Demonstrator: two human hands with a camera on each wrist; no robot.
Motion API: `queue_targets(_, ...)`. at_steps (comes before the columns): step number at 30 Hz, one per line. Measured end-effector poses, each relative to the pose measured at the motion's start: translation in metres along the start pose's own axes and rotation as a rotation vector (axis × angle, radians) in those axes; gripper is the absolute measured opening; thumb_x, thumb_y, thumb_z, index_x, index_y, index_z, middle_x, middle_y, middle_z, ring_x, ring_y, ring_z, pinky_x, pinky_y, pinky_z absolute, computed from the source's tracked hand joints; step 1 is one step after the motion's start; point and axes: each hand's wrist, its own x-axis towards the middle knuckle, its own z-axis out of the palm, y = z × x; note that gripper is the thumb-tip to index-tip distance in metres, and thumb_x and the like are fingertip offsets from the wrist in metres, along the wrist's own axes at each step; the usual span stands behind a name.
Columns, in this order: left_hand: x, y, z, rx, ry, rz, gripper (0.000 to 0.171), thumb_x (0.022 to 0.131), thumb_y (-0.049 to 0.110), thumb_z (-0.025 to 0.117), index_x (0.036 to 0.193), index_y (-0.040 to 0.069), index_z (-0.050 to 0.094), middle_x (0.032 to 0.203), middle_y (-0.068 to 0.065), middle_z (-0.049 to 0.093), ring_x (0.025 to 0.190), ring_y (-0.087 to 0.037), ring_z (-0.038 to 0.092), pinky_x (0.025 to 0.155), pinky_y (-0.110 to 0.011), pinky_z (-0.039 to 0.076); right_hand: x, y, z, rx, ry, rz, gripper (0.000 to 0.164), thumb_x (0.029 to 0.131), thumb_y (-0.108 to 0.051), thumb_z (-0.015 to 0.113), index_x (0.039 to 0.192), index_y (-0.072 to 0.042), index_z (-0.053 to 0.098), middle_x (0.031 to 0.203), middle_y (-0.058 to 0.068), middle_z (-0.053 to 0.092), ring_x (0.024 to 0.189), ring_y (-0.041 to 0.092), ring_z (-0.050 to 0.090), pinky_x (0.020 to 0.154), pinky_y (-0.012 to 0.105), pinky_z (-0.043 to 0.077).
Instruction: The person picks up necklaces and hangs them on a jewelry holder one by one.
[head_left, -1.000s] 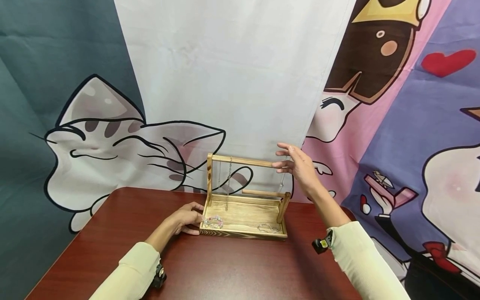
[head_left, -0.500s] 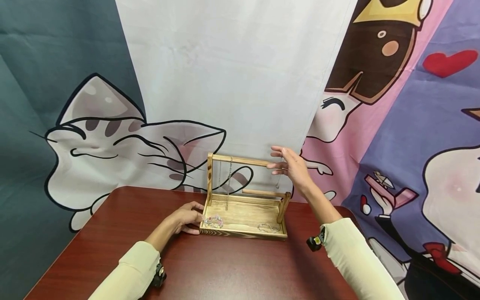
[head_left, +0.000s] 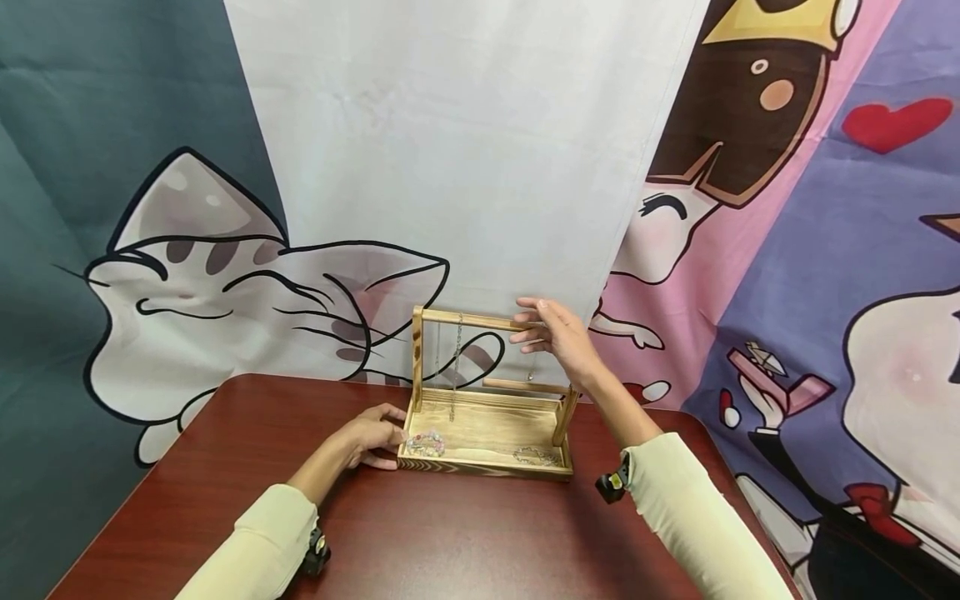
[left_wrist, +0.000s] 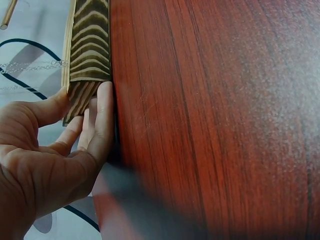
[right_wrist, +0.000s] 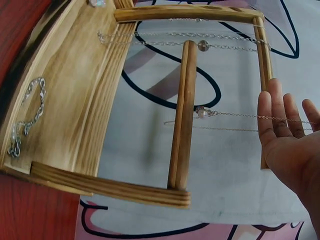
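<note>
From the head view, the thin necklace (head_left: 530,377) hangs at seven o'clock off the right hand (head_left: 558,337), fingers nearly straight; the top bar (head_left: 480,320) runs toward nine; the left hand (head_left: 371,435) pinches the tray (head_left: 487,469).

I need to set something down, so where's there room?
The table is bare in front of the wooden stand, between the sleeves. The tray is bare up front between the beaded bracelet and silver chain. It's crowded at the tray's left end, gripped by the left hand, and around the right hand and necklace at the upper bar.

Cartoon-printed curtains (head_left: 480,167) suggest a screened-off booth.
</note>
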Motion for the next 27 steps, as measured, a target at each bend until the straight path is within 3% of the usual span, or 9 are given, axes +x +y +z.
queue_targets(6, 0.0, -0.001, 0.0, 0.002, -0.005, 0.003, 0.05, 0.104, 0.0, 0.065, 0.152, -0.002, 0.049, 0.131, -0.026, 0.071, 0.095, -0.026, 0.075, 0.075, -0.044, 0.074, 0.003, 0.002, 0.012, -0.023, -0.023, 0.004, 0.055, 0.125, -0.036, 0.036, 0.162, 0.0, 0.055, 0.147, 0.029, 0.068, 0.102, 0.012, 0.081, 0.092, 0.035, 0.071)
queue_targets(14, -0.001, -0.001, 0.0, 0.001, 0.003, -0.003, 0.052, 0.104, -0.001, 0.067, 0.153, -0.001, 0.049, 0.131, -0.025, 0.071, 0.096, -0.026, 0.074, 0.074, -0.042, 0.074, 0.008, 0.004, 0.029, -0.024, -0.043, 0.003, 0.053, 0.125, -0.033, 0.038, 0.161, 0.002, 0.055, 0.15, 0.032, 0.066, 0.102, 0.015, 0.082, 0.091, 0.035, 0.071)
queue_targets(17, -0.001, -0.001, 0.0, 0.001, 0.0, -0.002, 0.052, 0.104, -0.001, 0.067, 0.153, -0.002, 0.049, 0.131, -0.025, 0.071, 0.096, -0.027, 0.074, 0.074, -0.042, 0.074, 0.01, 0.003, 0.034, -0.027, -0.048, 0.011, 0.053, 0.125, -0.033, 0.037, 0.161, 0.001, 0.056, 0.151, 0.031, 0.067, 0.107, 0.024, 0.083, 0.094, 0.04, 0.071)
queue_targets(20, -0.001, -0.001, 0.0, 0.002, -0.002, 0.0, 0.052, 0.104, -0.001, 0.067, 0.153, -0.002, 0.049, 0.131, -0.026, 0.071, 0.097, -0.027, 0.074, 0.075, -0.042, 0.074, 0.011, 0.002, 0.039, -0.027, -0.05, 0.016, 0.052, 0.125, -0.032, 0.036, 0.16, 0.0, 0.057, 0.15, 0.03, 0.067, 0.117, 0.042, 0.08, 0.098, 0.049, 0.071)
queue_targets(23, -0.001, 0.0, 0.0, 0.003, -0.002, 0.0, 0.052, 0.104, -0.001, 0.067, 0.153, -0.002, 0.049, 0.131, -0.026, 0.071, 0.097, -0.027, 0.074, 0.075, -0.042, 0.074, 0.013, 0.0, 0.044, -0.024, -0.052, 0.013, 0.051, 0.125, -0.032, 0.036, 0.159, -0.001, 0.059, 0.149, 0.03, 0.068, 0.122, 0.053, 0.075, 0.097, 0.048, 0.071)
queue_targets(27, -0.001, 0.0, 0.001, 0.004, 0.0, 0.0, 0.051, 0.104, -0.001, 0.067, 0.152, -0.002, 0.049, 0.131, -0.026, 0.071, 0.097, -0.027, 0.074, 0.075, -0.042, 0.074, 0.015, 0.001, 0.052, -0.011, -0.064, 0.003, 0.051, 0.125, -0.031, 0.036, 0.158, 0.0, 0.059, 0.147, 0.032, 0.068, 0.111, 0.037, 0.081, 0.092, 0.039, 0.071)
